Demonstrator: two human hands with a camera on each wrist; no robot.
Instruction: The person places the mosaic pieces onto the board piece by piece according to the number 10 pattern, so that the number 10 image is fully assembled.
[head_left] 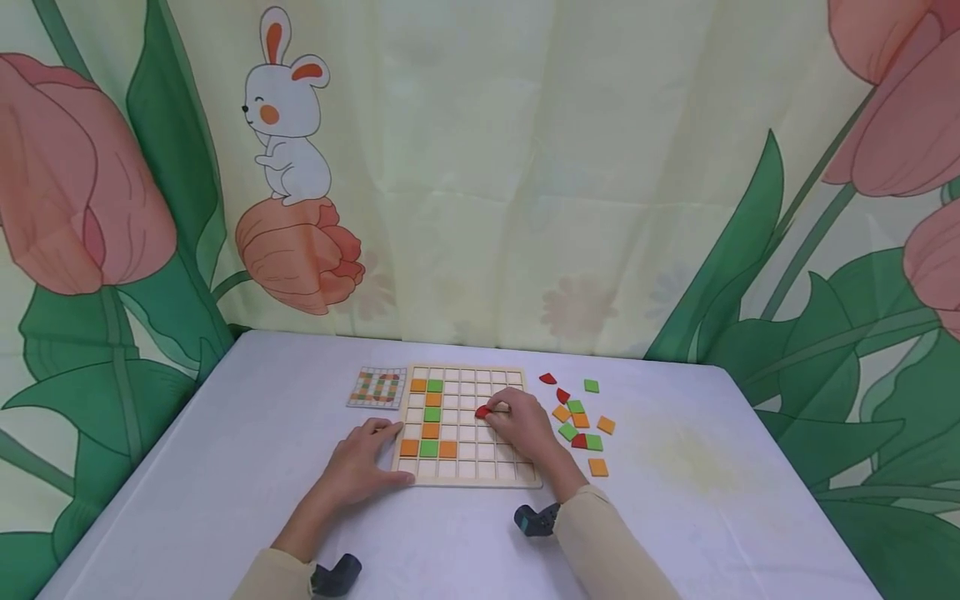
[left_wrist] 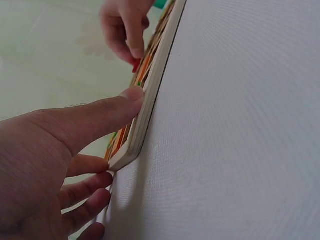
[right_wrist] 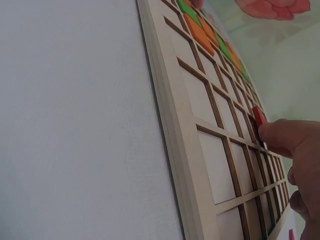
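A wooden grid board (head_left: 468,482) lies on the table with several orange and green square tiles in its left cells. My right hand (head_left: 517,423) pinches a red piece with a curved edge (head_left: 482,412) between thumb and finger, over the cells right of the middle. In the right wrist view the red piece (right_wrist: 258,116) stands tilted close over the grid. My left hand (head_left: 360,467) steadies the board's near left corner, its thumb (left_wrist: 132,95) resting on the front edge and its extended fingers beside the left edge.
A pattern card (head_left: 377,406) with a coloured grid lies left of the board. Loose orange, green and red pieces, among them a green tile (head_left: 592,386) and an orange tile (head_left: 597,467), are scattered to its right. Behind the table (head_left: 675,533) hangs a printed curtain (head_left: 465,167).
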